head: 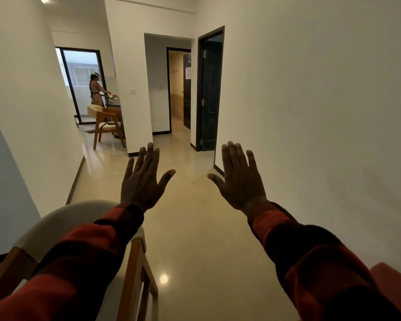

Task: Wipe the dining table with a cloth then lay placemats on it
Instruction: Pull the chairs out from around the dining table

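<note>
Head view: left hand (142, 181) and right hand (240, 179) outstretched, fingers spread, holding nothing; no cloth, table or placemats visible, so the task appears unstarted.

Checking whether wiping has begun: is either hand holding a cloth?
No: the left hand and right hand are both held out with fingers spread, holding nothing.

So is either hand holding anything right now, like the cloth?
Nothing is held. The left hand and right hand are both stretched out with fingers spread and straight, and no cloth is in view.
</note>
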